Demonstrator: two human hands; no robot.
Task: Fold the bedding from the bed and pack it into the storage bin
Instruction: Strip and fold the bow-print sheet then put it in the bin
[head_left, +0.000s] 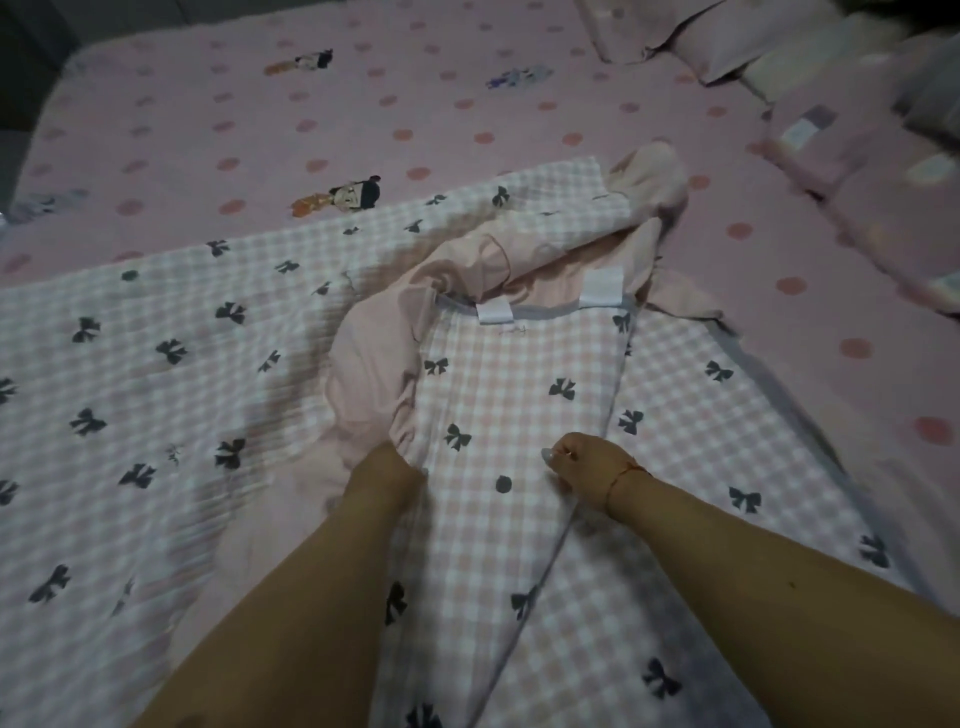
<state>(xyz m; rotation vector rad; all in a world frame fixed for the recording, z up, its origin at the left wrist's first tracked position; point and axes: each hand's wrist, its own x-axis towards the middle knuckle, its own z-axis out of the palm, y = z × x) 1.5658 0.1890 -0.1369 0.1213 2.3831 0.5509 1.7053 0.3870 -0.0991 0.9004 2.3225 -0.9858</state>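
Left hand (397, 460) grips bunched pink lining; right hand (576, 460) pinches the quilt (156, 364) edge. Soft, floppy, light: grab corners beyond both.

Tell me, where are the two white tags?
In the head view, the two white tags sit mid-frame on the checked quilt's grey edge, beyond both hands, beside the bunched pink underside.

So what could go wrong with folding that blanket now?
The pink lining is bunched up near the left hand, so the fold may come out lumpy. The right hand only pinches the blanket at its edge, so it might slip. The far corner is crumpled and could fold in crooked.
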